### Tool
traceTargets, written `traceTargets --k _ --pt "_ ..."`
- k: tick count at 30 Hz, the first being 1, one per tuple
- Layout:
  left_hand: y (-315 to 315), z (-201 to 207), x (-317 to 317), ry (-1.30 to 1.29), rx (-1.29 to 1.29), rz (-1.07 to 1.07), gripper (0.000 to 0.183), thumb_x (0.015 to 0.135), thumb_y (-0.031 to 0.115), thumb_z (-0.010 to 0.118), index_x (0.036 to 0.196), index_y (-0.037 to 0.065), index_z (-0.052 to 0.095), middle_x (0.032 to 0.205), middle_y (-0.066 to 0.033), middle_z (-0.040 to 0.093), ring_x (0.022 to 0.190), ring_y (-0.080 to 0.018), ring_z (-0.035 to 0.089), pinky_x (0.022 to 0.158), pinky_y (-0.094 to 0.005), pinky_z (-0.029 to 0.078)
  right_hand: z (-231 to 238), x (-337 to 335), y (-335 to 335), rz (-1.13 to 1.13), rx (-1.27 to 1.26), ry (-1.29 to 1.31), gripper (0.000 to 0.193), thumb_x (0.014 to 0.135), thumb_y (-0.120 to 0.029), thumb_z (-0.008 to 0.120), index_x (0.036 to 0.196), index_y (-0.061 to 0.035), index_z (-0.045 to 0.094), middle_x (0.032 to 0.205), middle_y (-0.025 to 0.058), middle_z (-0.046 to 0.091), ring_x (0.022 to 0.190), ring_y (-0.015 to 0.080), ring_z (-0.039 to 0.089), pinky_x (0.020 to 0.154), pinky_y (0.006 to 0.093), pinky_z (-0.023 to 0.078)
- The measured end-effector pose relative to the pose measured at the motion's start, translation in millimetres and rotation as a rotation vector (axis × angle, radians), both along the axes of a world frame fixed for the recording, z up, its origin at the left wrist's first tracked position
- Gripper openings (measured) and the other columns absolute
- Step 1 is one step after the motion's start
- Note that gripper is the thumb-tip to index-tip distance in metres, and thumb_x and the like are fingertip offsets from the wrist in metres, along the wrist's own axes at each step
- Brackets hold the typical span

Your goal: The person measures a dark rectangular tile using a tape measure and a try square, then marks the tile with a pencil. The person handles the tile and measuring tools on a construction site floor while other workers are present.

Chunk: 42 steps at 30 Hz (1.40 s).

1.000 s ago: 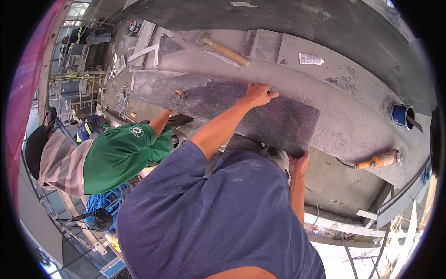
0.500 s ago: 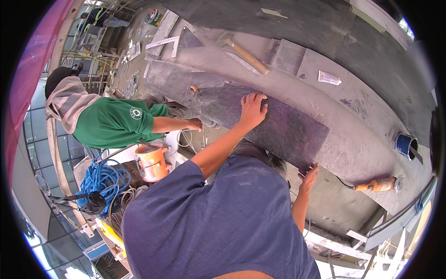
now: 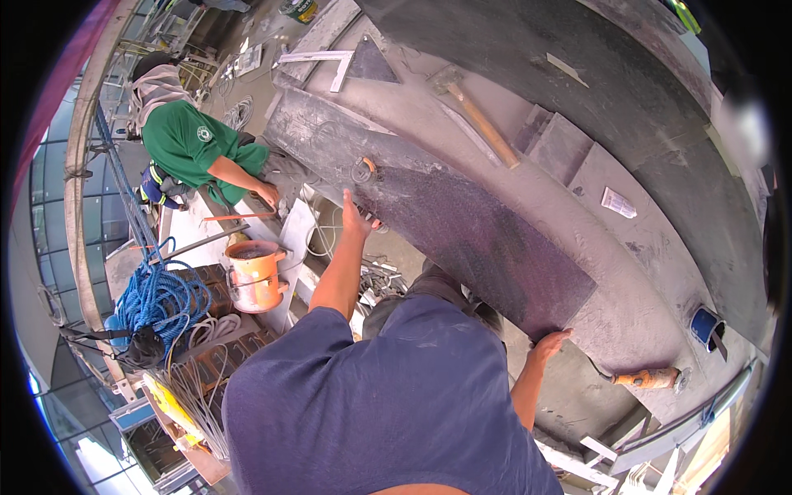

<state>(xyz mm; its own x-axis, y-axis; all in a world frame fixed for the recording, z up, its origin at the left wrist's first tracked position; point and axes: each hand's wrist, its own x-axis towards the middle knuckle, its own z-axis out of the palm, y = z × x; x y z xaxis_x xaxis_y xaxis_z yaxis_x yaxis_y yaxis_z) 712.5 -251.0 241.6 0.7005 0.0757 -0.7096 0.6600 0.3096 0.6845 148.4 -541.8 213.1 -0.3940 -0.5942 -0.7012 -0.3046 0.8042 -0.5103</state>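
Observation:
A long dark stone slab (image 3: 487, 235) lies slantwise across the grey work surface in front of me. My left hand (image 3: 357, 216) grips its near edge toward the left, fingers partly hidden by the edge. Around the near right corner, my right hand (image 3: 548, 343) is closed, with some fingers under the slab. A small round orange and grey item (image 3: 363, 171) rests on top, close to my left hand. Beyond the slab lies a hammer (image 3: 477, 120) with a wooden handle.
An angle grinder (image 3: 650, 379) and a blue cup-like container (image 3: 706, 327) sit at the right. A white tube (image 3: 619, 203) and a metal square (image 3: 330, 58) lie farther back. At left are a co-worker in green (image 3: 181, 136), an orange bucket (image 3: 254, 276) and blue rope (image 3: 161, 301).
My left hand has moved from the slab's top and far edge to its near edge, farther left. My right hand stays at the near right corner. The co-worker's arm has shifted.

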Motion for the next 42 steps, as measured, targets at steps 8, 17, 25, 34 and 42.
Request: traceTargets --k 8,17,25,34,42 --pt "-20.7 23.2 55.8 0.163 -0.285 -0.039 0.099 0.086 0.078 0.076 0.158 0.013 0.056 0.161 -0.0116 0.057 0.147 -0.0365 0.054 0.127 -0.0616 0.034 16.4 12.4 4.4 -0.062 -0.066 0.070 0.091 0.113 -0.064 0.033 0.148 0.0168 0.056 0.142 0.0311 0.066 0.121 0.0382 0.064 0.110 0.0473 0.047" --pt "-25.0 45.1 50.4 0.162 -0.463 -0.121 0.098 0.092 0.081 0.068 0.157 0.009 0.057 0.161 -0.0134 0.058 0.147 -0.0381 0.054 0.127 -0.0649 0.032 -4.9 0.6 4.3 -0.074 -0.167 0.119 0.084 0.113 -0.058 0.037 0.141 0.0178 0.061 0.137 0.0292 0.068 0.118 0.0372 0.064 0.108 0.0467 0.048" --pt "-2.3 12.9 55.0 0.141 -0.610 0.002 0.094 0.105 0.080 0.042 0.171 0.012 0.035 0.176 -0.0147 0.037 0.160 -0.0402 0.036 0.131 -0.0659 0.024 23.8 3.3 -10.1 0.294 0.032 0.459 0.076 0.112 -0.054 0.033 0.137 0.0077 0.070 0.136 0.0317 0.070 0.123 0.0503 0.067 0.108 0.0568 0.050" --pt "17.5 -0.1 71.8 0.096 -0.516 0.024 0.075 0.114 0.062 0.042 0.169 0.012 0.038 0.176 -0.0127 0.039 0.160 -0.0381 0.038 0.132 -0.0645 0.023 134.1 137.5 -57.4 0.779 -0.683 0.498 0.046 0.110 -0.030 0.044 0.120 0.0005 0.077 0.115 0.0288 0.077 0.106 0.0479 0.073 0.090 0.0560 0.055" --pt "80.8 -35.5 168.1 0.087 -0.191 0.293 0.056 0.109 0.050 0.062 0.144 0.007 0.058 0.134 -0.0121 0.067 0.121 -0.0317 0.065 0.113 -0.0522 0.048 125.0 445.2 -12.0 1.479 -0.919 -0.181 0.029 0.101 -0.015 0.067 0.124 0.0013 0.073 0.125 0.0275 0.073 0.114 0.0492 0.069 0.100 0.0560 0.054"
